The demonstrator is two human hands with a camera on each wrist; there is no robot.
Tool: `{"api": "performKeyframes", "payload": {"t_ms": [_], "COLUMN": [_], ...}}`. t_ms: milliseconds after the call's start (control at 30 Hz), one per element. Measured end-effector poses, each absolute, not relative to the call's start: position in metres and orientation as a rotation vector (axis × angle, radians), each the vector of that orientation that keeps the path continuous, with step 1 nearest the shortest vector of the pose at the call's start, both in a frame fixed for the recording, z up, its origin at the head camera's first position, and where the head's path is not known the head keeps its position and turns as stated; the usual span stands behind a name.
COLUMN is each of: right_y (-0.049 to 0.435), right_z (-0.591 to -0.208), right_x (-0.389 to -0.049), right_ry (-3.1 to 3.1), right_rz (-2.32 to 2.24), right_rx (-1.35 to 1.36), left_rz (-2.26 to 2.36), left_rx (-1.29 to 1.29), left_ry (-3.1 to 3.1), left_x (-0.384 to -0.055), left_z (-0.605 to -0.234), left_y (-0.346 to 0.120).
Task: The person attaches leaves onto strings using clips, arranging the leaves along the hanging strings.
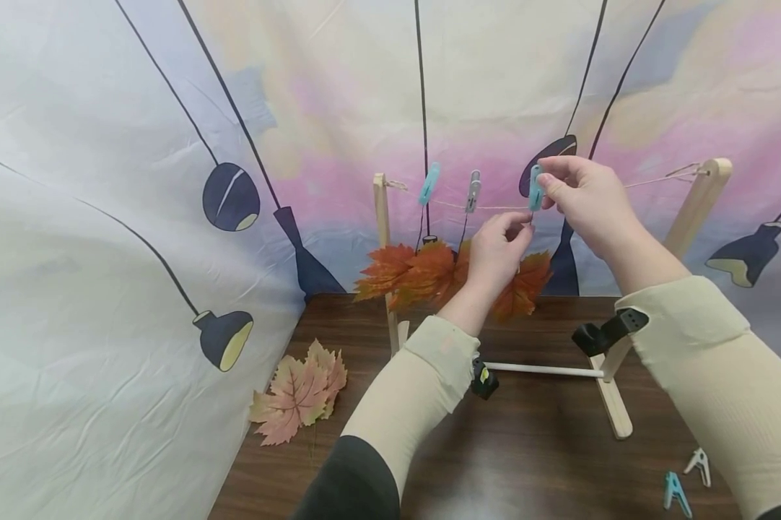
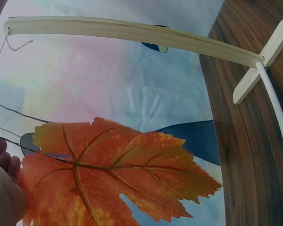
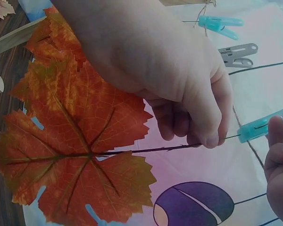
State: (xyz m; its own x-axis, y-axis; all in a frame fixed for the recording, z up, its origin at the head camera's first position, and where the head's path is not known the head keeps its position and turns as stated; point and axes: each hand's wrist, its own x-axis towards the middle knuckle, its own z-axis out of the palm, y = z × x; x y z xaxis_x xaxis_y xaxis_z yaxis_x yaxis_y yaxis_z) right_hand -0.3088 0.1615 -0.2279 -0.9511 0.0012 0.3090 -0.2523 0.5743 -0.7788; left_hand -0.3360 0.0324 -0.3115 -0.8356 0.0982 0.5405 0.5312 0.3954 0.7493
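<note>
My left hand [image 1: 497, 249] pinches the thin stem of an orange artificial maple leaf [image 3: 85, 155] just below the string. In my right hand [image 1: 588, 198] a teal clothespin [image 1: 536, 188] is held between thumb and fingers, at the string [image 1: 507, 209]. The right wrist view shows the stem's tip reaching the clothespin's end. Farther left on the string are another teal clothespin [image 1: 429, 183] and a grey clothespin [image 1: 473, 191], with orange leaves [image 1: 397, 271] hanging below them. My left hand and forearm partly cover the leaves in the head view.
A wooden frame with a right post [image 1: 699, 206], a left post [image 1: 382, 217] and a white crossbar [image 1: 540, 370] carries the string. Pale pink-green leaves [image 1: 296, 397] lie on the dark table at left. A teal clothespin [image 1: 675, 493] and a white clothespin [image 1: 699, 466] lie front right.
</note>
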Motion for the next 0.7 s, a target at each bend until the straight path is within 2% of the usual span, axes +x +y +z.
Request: {"api": "performKeyframes", "payload": {"t_ms": [700], "right_y": [0.172], "right_z": [-0.225], "right_x": [-0.301], "right_ry": [-2.323], "right_rz": [1.521], "right_rx": [0.210], "left_rz": [-1.666], "left_rx": [-0.496], "left_ry": [-2.031], "left_x": [-0.328], "left_z": [-0.324], "left_y": [0.012]}}
